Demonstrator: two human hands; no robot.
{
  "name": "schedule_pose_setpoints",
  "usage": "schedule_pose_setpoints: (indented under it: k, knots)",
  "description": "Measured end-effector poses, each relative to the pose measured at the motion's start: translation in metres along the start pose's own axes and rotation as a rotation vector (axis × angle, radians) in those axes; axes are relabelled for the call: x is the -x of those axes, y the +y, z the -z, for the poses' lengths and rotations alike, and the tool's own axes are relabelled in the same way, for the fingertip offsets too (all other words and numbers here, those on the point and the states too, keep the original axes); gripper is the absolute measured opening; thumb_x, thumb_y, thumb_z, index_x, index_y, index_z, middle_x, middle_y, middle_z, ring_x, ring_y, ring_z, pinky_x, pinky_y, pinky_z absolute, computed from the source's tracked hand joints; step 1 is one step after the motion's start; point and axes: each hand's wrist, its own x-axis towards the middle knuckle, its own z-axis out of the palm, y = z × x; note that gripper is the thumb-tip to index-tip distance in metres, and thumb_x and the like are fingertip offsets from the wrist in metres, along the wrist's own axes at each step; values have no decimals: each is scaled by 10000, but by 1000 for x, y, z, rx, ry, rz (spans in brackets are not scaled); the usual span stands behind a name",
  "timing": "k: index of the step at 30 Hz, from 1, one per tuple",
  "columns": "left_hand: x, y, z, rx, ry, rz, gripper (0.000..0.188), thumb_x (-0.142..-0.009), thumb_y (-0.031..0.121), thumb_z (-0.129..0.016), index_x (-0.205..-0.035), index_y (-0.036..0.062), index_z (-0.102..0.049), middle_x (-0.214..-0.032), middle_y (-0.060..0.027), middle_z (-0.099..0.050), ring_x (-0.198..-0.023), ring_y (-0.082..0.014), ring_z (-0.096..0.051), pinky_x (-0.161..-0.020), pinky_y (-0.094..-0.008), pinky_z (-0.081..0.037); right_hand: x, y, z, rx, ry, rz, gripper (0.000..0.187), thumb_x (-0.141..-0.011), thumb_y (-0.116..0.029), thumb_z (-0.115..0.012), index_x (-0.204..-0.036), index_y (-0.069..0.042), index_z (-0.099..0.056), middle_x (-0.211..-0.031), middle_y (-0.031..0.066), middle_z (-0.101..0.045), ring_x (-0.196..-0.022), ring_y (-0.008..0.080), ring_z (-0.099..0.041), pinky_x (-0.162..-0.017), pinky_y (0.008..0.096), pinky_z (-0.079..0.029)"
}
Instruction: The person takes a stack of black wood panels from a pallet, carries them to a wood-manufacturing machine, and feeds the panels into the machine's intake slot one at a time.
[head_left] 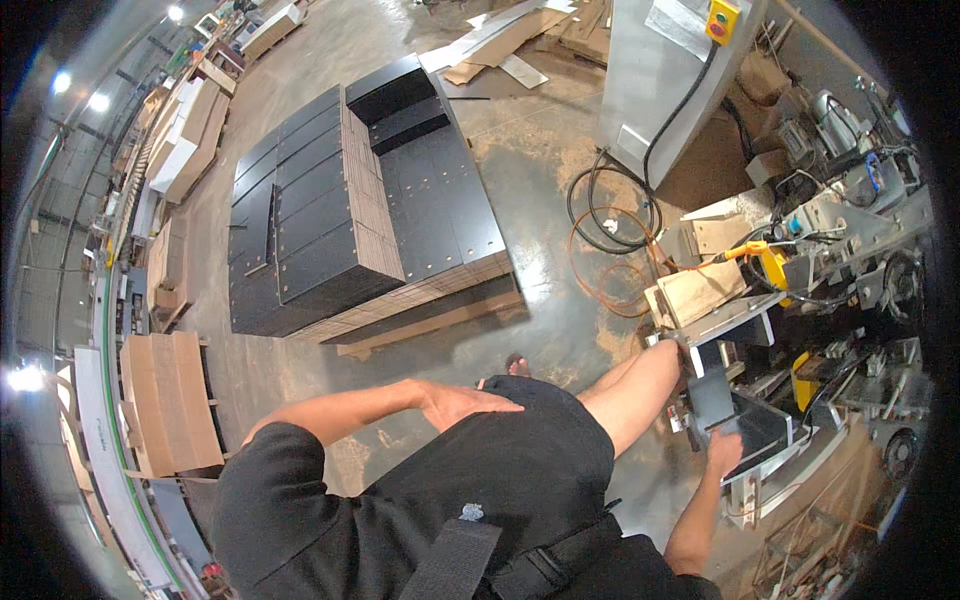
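My left hand [470, 404] lies flat against my black shorts at the hip, fingers stretched out and holding nothing. On the right, my right hand [725, 453] is closed at the near edge of a small dark panel [712, 396], which sits at the machine [840, 260]; its fingertips are partly hidden. Just right of that hand, a black board [765, 432] with a pale edge rests on the machine's near side. My bare knee is close to the machine's front.
Stacked black drilled boards [430, 190] stand on a pallet ahead. A coiled black hose [610, 215] and orange hose lie on the sawdust-strewn floor near a grey cabinet [650, 90]. A yellow air gun [768, 268] is by the machine. Brown boards [172, 400] are stacked at left.
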Motion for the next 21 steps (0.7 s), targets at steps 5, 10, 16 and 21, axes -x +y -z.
schedule_pose_setpoints:
  k: [5, 10, 16, 21]
  knots:
    - [16, 2, -10, 46, 30, 29, 1144, -758, 628, -734, -1599, 146, -127, -1627, -184, -209, -1496, -373, -222, -1204, -530, -186, 7, -10, 10, -3, 35, 16, 463, -795, -421, -729, -968, 6, -696, -1014, 256, -701, -976, 432, -674, -849, 513, -534]
    - [14, -1, -9, 38, 31, 9, 1186, -723, 665, -742, -1596, 143, -132, -1636, -143, -207, -1501, -360, -212, -1194, -584, -170, -4, 0, -3, 7, 47, 3, 437, -786, -423, -757, -944, -19, -710, -974, 237, -711, -940, 406, -691, -813, 511, -544]
    - [-9, 15, 12, 58, 46, -52, 1044, -804, 544, -730, -1590, 123, -188, -1642, -123, -211, -1520, -293, -192, -1200, -604, -33, -6, 7, 9, -43, 21, -7, 430, -753, -386, -707, -909, 14, -734, -954, 250, -712, -930, 402, -696, -823, 476, -552]
    - [-6, 15, 5, 140, 12, -5, 1020, -796, 448, -764, -1579, 112, -202, -1624, -131, -243, -1508, -308, -218, -1225, -551, 3, -9, -3, 21, -55, -37, -100, 434, -798, -433, -700, -970, -37, -745, -1015, 221, -723, -981, 378, -703, -878, 459, -558]
